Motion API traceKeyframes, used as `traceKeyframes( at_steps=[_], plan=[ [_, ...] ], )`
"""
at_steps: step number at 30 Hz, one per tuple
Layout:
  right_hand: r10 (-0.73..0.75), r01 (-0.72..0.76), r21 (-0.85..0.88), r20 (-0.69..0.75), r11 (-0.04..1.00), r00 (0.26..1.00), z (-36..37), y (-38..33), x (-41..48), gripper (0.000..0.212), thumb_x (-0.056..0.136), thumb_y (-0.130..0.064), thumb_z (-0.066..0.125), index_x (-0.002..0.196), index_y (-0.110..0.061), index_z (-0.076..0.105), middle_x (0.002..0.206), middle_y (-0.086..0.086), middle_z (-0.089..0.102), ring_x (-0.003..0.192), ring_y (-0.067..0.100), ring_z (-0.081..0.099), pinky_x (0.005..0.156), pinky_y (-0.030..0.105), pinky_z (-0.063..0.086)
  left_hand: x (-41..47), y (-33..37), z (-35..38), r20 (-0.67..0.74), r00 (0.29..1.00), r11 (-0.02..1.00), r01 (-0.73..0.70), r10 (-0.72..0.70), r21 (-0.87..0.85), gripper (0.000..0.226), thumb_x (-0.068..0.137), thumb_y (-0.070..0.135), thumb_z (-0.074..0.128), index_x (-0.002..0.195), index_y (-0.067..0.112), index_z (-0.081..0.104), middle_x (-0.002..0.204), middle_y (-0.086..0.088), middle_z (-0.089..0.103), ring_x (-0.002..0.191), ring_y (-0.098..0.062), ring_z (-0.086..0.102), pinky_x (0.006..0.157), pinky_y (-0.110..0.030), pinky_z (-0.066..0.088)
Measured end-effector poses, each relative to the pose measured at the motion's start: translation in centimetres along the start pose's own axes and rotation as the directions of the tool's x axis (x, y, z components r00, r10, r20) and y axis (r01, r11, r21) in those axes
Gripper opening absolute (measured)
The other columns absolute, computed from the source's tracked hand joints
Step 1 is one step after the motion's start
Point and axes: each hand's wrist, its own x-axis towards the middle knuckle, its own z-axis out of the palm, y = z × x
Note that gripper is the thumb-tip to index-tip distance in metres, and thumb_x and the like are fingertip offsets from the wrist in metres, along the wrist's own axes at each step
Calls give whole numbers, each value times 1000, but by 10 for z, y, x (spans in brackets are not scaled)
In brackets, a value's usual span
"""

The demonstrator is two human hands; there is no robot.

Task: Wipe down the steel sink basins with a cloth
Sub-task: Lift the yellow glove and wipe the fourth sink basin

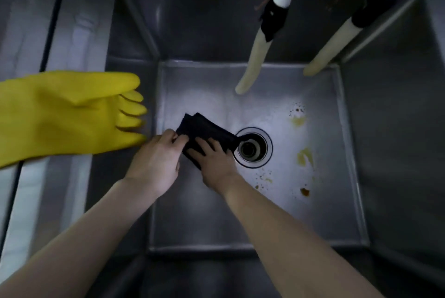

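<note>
Two grips matter: my left hand (156,156) pinches the cloth (204,127), my right hand (214,161) presses it flat, so I'd sweep firmly toward the stains (304,156) at frame right.

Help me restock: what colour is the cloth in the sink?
The cloth is black, shown best in the head view.

Both bare forearms (96,225) reach forward and down over the near edge of the sink (337,213), converging toward the middle of its floor. The left hand (156,158) is knuckles-up, thumb and fingers curled to pinch the left edge of the cloth (207,129). The right hand (215,161) lies palm-down on the cloth, fingers straight, pressing it.
</note>
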Motion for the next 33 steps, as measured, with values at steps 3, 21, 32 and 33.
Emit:
traceKeyframes(
  at_steps=[3,21,32,33],
  plan=[
    [-129,138,-91,104,986,986,15,-8,-39,64,94,-15,51,148,-39,25,159,-3,9,139,32,12,99,58,35,-8,5,14,36,999,1000,11,-10,-29,48,81,8,57,128,17,47,120,-11,48,103,-35,58,81,-46,53],
    [351,-351,-35,192,936,917,17,142,-163,79,93,-34,57,152,-41,5,155,5,10,127,34,33,104,41,41,-5,43,88,388,911,988,-96,137,-125,66,87,15,53,145,31,27,159,0,7,139,-31,25,101,-49,44],
    [267,-274,34,127,961,955,30,83,-126,79,89,-17,56,151,-38,13,159,2,0,140,48,5,113,55,26,6,46,96,289,951,988,-77,114,-137,69,85,14,52,146,29,23,160,-1,7,138,-31,28,99,-43,43],
    [226,-232,31,125,972,966,31,74,-121,74,90,-20,55,151,-39,16,160,1,1,141,47,3,114,57,24,6,46,97,280,954,987,-69,108,-144,69,86,15,53,146,29,23,160,-1,8,137,-32,29,98,-43,44]
  ],
)
